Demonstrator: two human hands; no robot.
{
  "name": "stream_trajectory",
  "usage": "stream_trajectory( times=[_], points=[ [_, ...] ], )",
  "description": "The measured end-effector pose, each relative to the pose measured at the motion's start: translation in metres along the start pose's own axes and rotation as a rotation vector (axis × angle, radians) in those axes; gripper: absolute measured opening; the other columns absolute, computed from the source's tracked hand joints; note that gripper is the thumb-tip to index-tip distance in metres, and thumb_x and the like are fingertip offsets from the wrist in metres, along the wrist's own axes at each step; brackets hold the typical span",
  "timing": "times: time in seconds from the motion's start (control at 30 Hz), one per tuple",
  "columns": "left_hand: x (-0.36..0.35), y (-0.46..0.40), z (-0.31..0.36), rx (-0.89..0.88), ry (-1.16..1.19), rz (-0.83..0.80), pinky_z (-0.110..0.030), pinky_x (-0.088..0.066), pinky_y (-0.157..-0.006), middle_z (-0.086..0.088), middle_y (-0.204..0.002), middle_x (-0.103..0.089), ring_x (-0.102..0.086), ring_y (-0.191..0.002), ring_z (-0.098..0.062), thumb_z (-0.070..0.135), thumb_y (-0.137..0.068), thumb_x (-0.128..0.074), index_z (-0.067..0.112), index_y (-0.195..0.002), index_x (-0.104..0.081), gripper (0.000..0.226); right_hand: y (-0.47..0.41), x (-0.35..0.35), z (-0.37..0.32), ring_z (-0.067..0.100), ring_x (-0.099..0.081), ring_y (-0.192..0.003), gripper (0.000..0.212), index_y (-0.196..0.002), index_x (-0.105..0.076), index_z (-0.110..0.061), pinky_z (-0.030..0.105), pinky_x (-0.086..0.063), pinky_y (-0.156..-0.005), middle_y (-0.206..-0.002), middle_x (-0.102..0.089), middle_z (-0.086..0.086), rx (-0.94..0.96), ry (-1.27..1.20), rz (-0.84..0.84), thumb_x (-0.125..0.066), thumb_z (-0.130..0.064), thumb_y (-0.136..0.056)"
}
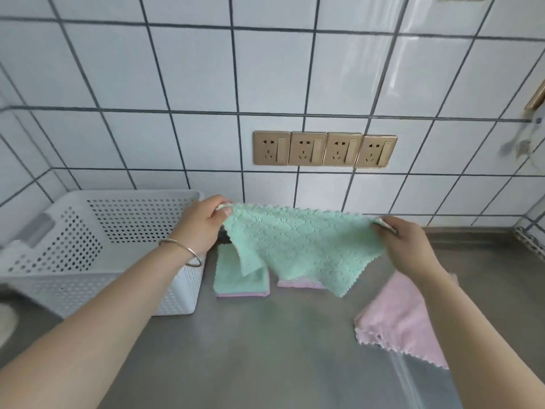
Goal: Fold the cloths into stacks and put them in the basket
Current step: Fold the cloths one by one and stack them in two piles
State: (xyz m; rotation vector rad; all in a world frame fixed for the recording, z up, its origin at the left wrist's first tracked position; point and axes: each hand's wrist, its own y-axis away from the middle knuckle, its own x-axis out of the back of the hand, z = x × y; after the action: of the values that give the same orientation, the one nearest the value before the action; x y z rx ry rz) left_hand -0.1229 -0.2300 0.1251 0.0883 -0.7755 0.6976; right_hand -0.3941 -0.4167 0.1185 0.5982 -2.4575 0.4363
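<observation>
A mint green cloth [300, 243] hangs spread in the air above the steel counter. My left hand [203, 222] pinches its upper left corner and my right hand [410, 240] pinches its upper right corner. Below it lies a folded stack [236, 281] with green on top and pink beneath, and a second folded stack [298, 283] shows only its pink edge under the hanging cloth. A loose pink cloth [398, 317] lies unfolded on the counter at the right, partly under my right forearm. The white perforated basket [141, 214] stands at the left, beside my left hand.
The tiled wall with a row of gold sockets [324, 149] rises right behind the counter [265, 349]. The counter's right edge has a raised rim [528, 240]. A round pale object [6, 320] shows at the far left edge.
</observation>
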Motion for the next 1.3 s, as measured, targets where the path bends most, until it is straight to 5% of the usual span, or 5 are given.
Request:
stream_trajectory(
  times=[0.13,0.63,0.9,1.1,1.3],
  points=[
    [0.015,0.064,-0.029,0.005,0.01,-0.09,-0.009,-0.039,-0.065,0.011,-0.069,-0.058,-0.054,-0.067,0.0,0.015,-0.094,-0.048,0.035,-0.078,-0.054,0.026,0.044,-0.011,-0.003,0.018,-0.037,-0.054,0.033,-0.061,-0.044,-0.018,0.017,-0.029,-0.045,-0.053,-0.038,-0.003,0.026,0.102,-0.216,-0.05,-0.013,-0.093],
    [-0.066,0.191,-0.135,0.361,-0.093,-0.678,-0.013,-0.03,-0.057,0.011,-0.064,-0.048,-0.041,-0.059,0.0,0.025,-0.096,-0.043,0.032,-0.071,-0.043,0.026,0.141,-0.077,0.119,0.0,-0.039,-0.059,0.034,-0.063,-0.039,-0.022,0.014,-0.032,-0.057,-0.063,-0.037,-0.011,-0.43,0.432,-1.034,-0.054,-0.029,-0.092],
    [-0.089,0.191,-0.151,0.422,-0.105,-0.733,-0.015,-0.031,-0.056,0.01,-0.067,-0.045,-0.041,-0.06,-0.001,0.024,-0.096,-0.041,0.028,-0.069,-0.039,0.027,0.152,-0.089,0.13,0.009,-0.05,-0.071,0.024,-0.076,-0.06,-0.012,0.031,-0.051,-0.081,-0.077,-0.056,0.003,-0.543,0.333,-0.89,-0.058,-0.033,-0.088],
    [-0.112,0.166,-0.148,0.556,-0.07,-0.546,-0.023,-0.037,-0.09,-0.002,-0.128,-0.052,-0.049,-0.122,-0.019,0.025,-0.098,-0.038,0.012,-0.128,-0.046,0.034,0.146,-0.111,0.127,0.02,-0.057,-0.065,0.017,-0.085,-0.069,-0.008,0.03,-0.04,-0.061,-0.072,-0.061,0.013,-0.653,0.089,-0.481,-0.061,-0.023,-0.088],
    [-0.134,0.142,-0.16,0.64,-0.108,-0.494,-0.023,-0.033,-0.1,-0.005,-0.143,-0.044,-0.043,-0.13,-0.021,0.025,-0.098,-0.039,0.009,-0.137,-0.039,0.043,0.129,-0.132,0.133,0.014,-0.04,-0.051,0.023,-0.071,-0.053,-0.016,0.023,-0.028,-0.047,-0.059,-0.046,0.0,-0.662,0.097,-0.414,-0.053,-0.025,-0.093]
  ],
)
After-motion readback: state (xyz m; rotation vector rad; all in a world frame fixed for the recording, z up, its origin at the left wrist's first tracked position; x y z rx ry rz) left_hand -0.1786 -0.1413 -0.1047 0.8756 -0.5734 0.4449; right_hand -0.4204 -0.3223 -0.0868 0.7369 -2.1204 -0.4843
